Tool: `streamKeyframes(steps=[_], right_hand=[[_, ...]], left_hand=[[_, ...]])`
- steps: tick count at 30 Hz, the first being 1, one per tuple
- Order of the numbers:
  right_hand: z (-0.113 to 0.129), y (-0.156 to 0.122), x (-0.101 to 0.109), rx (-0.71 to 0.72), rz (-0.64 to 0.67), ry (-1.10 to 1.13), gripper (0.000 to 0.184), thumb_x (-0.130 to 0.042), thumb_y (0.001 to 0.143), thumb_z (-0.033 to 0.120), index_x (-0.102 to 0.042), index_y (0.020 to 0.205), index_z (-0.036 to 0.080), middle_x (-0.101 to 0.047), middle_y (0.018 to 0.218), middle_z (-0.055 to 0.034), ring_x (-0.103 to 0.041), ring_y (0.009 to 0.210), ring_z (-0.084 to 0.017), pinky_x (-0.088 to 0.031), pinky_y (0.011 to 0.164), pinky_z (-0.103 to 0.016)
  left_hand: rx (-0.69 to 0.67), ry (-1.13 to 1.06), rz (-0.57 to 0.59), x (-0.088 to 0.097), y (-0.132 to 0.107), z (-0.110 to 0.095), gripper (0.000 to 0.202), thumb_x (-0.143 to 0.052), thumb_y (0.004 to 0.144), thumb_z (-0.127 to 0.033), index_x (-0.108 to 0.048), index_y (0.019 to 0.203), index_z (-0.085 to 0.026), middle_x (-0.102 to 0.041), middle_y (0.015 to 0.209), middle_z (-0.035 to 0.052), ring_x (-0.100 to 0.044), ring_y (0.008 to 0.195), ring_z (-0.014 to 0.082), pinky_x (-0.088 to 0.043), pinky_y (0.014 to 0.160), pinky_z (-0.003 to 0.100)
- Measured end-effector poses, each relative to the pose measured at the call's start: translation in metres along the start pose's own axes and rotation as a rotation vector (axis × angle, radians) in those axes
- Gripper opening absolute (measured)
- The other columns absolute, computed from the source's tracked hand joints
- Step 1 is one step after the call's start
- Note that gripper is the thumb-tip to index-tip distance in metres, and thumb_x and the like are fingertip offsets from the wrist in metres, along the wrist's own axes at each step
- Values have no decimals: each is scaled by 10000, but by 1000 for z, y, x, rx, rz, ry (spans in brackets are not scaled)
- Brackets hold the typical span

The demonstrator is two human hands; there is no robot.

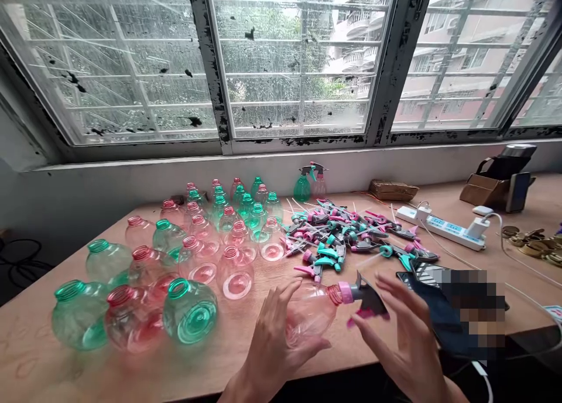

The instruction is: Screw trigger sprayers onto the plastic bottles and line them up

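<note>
My left hand (276,335) is wrapped round a clear pink bottle (309,312), which lies tilted with its neck toward the right. A spray head (366,297) with a pink collar, a dark grey body and a pink trigger sits at the bottle's neck; whether it is fully threaded cannot be told. Around the spray head's far end, my right hand (408,335) has its thumb and fingers spread apart, holding nothing. Behind the bottle lies a heap of loose spray heads (338,230) in pink, teal and grey, several with thin tubes.
Several open green bottles (191,318) and pink bottles (237,277) stand on the left of the wooden table (197,371). Two bottles with spray heads (302,186) stand by the wall. To the right are a power strip (443,227), cables, a dark phone-like object (432,309) and brass-coloured pieces (533,245).
</note>
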State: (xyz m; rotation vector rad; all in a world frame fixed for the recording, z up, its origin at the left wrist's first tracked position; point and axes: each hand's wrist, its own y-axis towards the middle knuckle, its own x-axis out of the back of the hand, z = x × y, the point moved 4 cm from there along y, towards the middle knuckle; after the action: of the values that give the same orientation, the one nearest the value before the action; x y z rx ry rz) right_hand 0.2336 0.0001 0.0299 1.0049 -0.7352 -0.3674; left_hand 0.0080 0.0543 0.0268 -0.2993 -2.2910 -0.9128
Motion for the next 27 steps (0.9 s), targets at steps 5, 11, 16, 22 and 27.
streamKeyframes(steps=[5, 11, 16, 22, 27], right_hand=[[-22, 12, -18, -461, 286, 312, 583, -710, 883, 361, -494, 1425, 358, -713, 1288, -71, -711, 1103, -337, -670, 805, -431], [-35, -5, -22, -790, 305, 502, 395, -832, 750, 414, -725, 1110, 292, -753, 794, 12, -704, 678, -234, -634, 622, -324], [-25, -16, -33, -932, 450, 683, 419, -854, 741, 390, -736, 1091, 193, -745, 890, -44, -702, 768, -241, -648, 717, -364], [-24, -19, -42, -1018, 331, 865, 336, -826, 795, 385, -659, 1017, 196, -694, 881, -8, -670, 731, -178, -660, 683, -342], [-27, -17, -51, -1059, 361, 908, 388, -857, 761, 408, -632, 964, 165, -692, 714, 21, -690, 616, -157, -663, 608, -313]], left_hand=[[-62, 70, 25, -1, 3, 0, 878, -776, 783, -535, -313, 1492, -302, -522, 1465, 165, -522, 1345, 366, -480, 1087, 560], [-74, 207, 81, -2, -1, -7, 853, -770, 850, -294, -276, 1543, -351, -404, 1526, 171, -467, 1378, 383, -511, 1059, 583], [-51, 300, 180, 5, -12, -10, 876, -709, 870, -86, -259, 1555, -395, -344, 1589, 146, -335, 1462, 418, -444, 1089, 673], [169, -196, 128, 3, -12, -1, 585, -577, 976, -408, -346, 1514, -406, -244, 1655, 77, -224, 1538, 361, -283, 1217, 620], [591, -584, -127, 0, -16, 26, 826, -660, 888, -532, -276, 1553, -228, -199, 1679, 148, -214, 1549, 360, -264, 1253, 519]])
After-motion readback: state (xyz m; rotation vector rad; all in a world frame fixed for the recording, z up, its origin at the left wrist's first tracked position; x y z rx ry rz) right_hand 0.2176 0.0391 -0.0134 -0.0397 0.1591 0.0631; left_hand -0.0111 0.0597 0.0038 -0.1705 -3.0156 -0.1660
